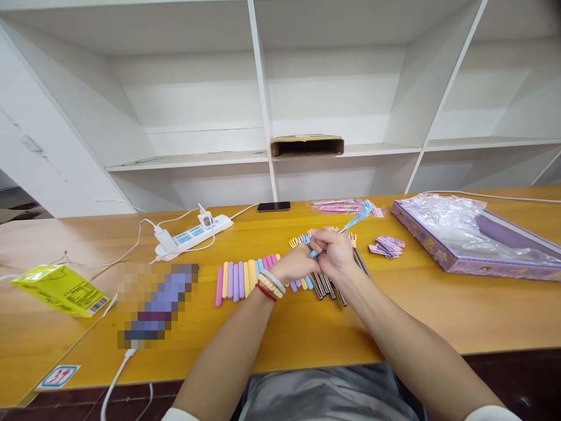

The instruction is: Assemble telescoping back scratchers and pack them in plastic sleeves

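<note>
My left hand (298, 261) and my right hand (333, 250) meet over the middle of the wooden table (272, 333), both closed round one light blue stick (356, 220) whose shaped end points up and to the right. Under my hands lies a row of pastel sticks (241, 279) in pink, yellow, purple and blue, some with small fork-like tips (300, 240). Several grey metal rods (324, 286) lie just below my right hand. Beaded bracelets sit on my left wrist.
A purple box (456, 257) with clear plastic film lies at the right. Small pink packets (388, 245) and a clear bag (337, 206) lie behind my hands. A power strip (195, 234), a phone (274, 206) and a yellow carton (61, 289) are at the left. White shelves stand behind.
</note>
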`<state>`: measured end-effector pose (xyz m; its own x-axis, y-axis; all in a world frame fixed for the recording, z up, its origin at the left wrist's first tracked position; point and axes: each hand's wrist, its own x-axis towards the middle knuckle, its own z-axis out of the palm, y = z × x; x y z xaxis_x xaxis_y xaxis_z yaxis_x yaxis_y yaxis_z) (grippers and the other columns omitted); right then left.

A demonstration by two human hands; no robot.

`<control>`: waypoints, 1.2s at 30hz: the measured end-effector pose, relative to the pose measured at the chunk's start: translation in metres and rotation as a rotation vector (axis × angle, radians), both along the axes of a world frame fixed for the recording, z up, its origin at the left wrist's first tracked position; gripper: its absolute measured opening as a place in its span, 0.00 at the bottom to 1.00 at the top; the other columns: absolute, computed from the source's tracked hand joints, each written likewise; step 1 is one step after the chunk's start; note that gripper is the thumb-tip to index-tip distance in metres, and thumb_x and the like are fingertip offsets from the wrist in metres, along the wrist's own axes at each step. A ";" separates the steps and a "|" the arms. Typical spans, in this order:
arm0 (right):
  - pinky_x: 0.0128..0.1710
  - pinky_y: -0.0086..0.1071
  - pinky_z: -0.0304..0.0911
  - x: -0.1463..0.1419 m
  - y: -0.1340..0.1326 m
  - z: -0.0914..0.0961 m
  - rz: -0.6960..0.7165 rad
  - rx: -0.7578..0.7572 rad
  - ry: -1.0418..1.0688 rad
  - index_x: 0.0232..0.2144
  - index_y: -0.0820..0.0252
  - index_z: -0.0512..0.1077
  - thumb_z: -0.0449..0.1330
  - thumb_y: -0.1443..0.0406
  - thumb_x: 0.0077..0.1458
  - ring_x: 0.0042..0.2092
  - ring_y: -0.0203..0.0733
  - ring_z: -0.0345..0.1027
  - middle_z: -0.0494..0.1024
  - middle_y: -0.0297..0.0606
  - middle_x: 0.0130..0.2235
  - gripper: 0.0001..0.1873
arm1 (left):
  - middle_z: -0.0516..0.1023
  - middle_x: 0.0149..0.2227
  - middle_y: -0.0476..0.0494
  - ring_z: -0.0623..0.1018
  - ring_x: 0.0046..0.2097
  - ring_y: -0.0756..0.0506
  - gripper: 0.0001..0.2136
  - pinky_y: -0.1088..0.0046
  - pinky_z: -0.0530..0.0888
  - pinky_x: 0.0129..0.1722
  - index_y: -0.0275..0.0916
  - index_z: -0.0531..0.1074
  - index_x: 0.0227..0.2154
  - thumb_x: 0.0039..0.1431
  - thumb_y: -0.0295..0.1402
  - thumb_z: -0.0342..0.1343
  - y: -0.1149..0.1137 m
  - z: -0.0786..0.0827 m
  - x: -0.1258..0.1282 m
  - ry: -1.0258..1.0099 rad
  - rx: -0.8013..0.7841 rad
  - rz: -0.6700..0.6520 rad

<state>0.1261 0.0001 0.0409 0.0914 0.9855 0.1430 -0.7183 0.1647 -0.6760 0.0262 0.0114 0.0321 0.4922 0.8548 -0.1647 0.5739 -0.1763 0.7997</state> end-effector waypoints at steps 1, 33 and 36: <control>0.17 0.27 0.43 -0.001 -0.004 0.002 0.030 0.011 -0.003 0.10 0.60 0.43 0.63 0.73 0.31 0.15 0.26 0.45 0.46 0.24 0.12 0.27 | 0.58 0.12 0.55 0.60 0.14 0.52 0.08 0.70 0.67 0.20 0.39 0.60 0.18 0.41 0.31 0.56 0.001 0.002 -0.005 -0.053 -0.129 -0.063; 0.17 0.26 0.41 0.002 -0.022 0.003 0.115 0.156 0.017 0.10 0.61 0.42 0.64 0.70 0.34 0.15 0.26 0.46 0.44 0.24 0.11 0.29 | 0.54 0.14 0.59 0.54 0.15 0.56 0.11 0.79 0.52 0.15 0.38 0.61 0.24 0.39 0.30 0.60 -0.012 0.006 -0.010 -0.186 -0.328 -0.195; 0.18 0.27 0.44 0.006 -0.028 0.003 0.270 0.278 -0.062 0.10 0.62 0.41 0.64 0.69 0.35 0.16 0.26 0.45 0.47 0.25 0.11 0.30 | 0.49 0.13 0.60 0.49 0.15 0.57 0.13 0.80 0.47 0.15 0.39 0.58 0.22 0.42 0.34 0.60 -0.014 0.009 -0.019 -0.260 -0.467 -0.263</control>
<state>0.1319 -0.0276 0.0444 -0.1827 0.8959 0.4050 -0.7203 0.1583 -0.6753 0.0072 -0.0021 0.0414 0.7524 0.5644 -0.3398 0.3336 0.1182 0.9353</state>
